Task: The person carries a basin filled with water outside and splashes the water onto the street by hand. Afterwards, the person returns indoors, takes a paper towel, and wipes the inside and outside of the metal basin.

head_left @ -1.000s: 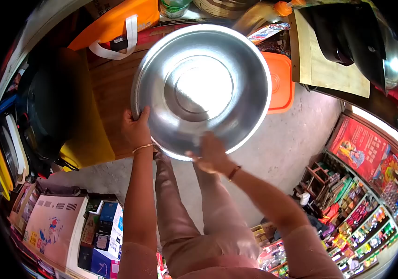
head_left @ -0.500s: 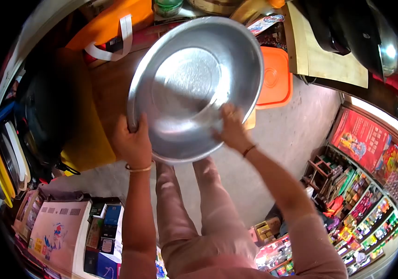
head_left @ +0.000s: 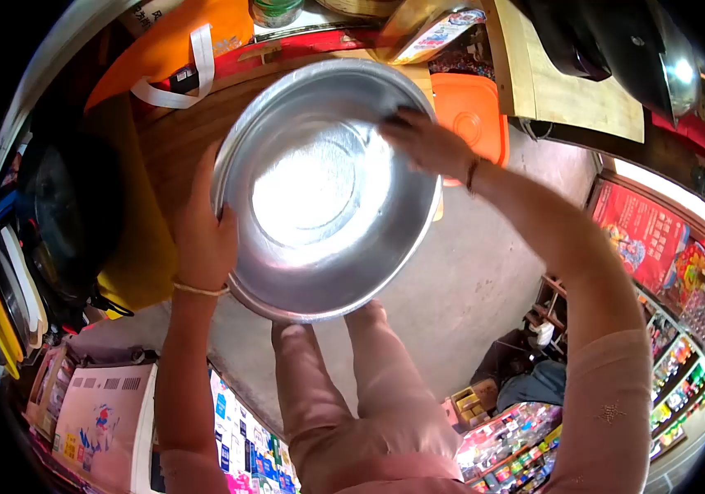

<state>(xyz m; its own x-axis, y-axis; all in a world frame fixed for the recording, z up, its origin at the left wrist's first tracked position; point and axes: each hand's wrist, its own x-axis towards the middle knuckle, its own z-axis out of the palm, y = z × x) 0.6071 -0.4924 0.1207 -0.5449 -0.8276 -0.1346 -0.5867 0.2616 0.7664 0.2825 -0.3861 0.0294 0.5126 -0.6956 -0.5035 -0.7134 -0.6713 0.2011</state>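
A large shiny metal basin point(head_left: 319, 288) is held up tilted in front of my legs, its hollow side facing me. My left hand point(head_left: 208, 230) is closed on its left rim, thumb towards the inside. Over the basin's upper right wall is my right hand point(head_left: 427, 144), smeared by motion. Its fingertips look dark against the metal, and whether they touch the wall or hold something cannot be made out. Bright glare covers the basin's flat bottom.
Behind the basin stands a wooden table point(head_left: 175, 148) with an orange bag point(head_left: 179, 53) on it. An orange plastic lid point(head_left: 472, 119) lies to the right. Packed goods shelves point(head_left: 682, 387) line the lower right, and a white printed box point(head_left: 101, 420) stands lower left.
My right hand has moved up from the basin's lower right side to its upper right wall. The basin has shifted down and a little left in view, with my left hand still on its rim.
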